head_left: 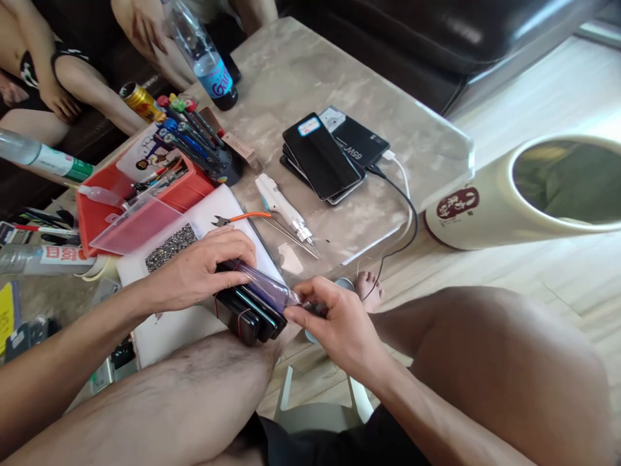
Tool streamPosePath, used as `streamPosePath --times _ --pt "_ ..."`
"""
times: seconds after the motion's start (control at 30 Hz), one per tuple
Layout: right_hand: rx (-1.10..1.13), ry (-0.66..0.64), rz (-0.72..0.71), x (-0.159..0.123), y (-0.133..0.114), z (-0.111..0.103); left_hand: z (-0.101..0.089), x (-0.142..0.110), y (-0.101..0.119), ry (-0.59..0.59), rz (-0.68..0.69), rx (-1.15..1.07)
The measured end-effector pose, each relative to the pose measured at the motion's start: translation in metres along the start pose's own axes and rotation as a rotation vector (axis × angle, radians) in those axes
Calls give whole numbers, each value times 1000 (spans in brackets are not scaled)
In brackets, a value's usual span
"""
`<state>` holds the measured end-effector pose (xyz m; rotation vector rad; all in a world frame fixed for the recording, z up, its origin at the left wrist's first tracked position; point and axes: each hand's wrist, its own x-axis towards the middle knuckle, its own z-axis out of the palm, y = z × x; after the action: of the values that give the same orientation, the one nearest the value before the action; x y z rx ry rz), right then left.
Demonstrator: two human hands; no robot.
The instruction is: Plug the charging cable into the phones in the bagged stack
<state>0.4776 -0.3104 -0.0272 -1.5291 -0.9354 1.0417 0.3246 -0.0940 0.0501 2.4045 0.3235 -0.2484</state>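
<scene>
A row of dark phones (240,314), some with red rubber bands round them, sits by my knee at the table's edge. My left hand (213,262) is closed on the upper end of a purplish phone (272,290) beside that row. Clear plastic film (286,293) covers this phone. My right hand (334,317) pinches the film's other end between thumb and fingers. Beyond my hands lie orange-handled cutters (250,215), a white electric screwdriver (281,204) and thin metal tweezers (291,238).
A stack of phones (323,155) lies by a black power bank (361,139) with cables. Screwdrivers fill a black holder (226,165) next to a red tool box (94,223). Bottles, including one upright (213,74), stand or lie around. A cream bin (485,213) is at right. Other people sit opposite.
</scene>
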Motion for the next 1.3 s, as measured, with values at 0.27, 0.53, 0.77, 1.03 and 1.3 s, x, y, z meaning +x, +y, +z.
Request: streamPosePath --times 0.27,0.53,0.77,1.03,1.3 --pt "153 3 107 -1 5 1 24 21 33 -83 -18 97" --pt "160 64 135 3 6 5 36 30 31 -51 -186 3" --pt "189 61 179 8 8 6 33 39 40 -88 -269 16" --pt "-37 171 233 16 3 15 37 41 35 -72 -267 12" --pt "33 203 270 20 5 16 35 41 31 -65 -258 -19"
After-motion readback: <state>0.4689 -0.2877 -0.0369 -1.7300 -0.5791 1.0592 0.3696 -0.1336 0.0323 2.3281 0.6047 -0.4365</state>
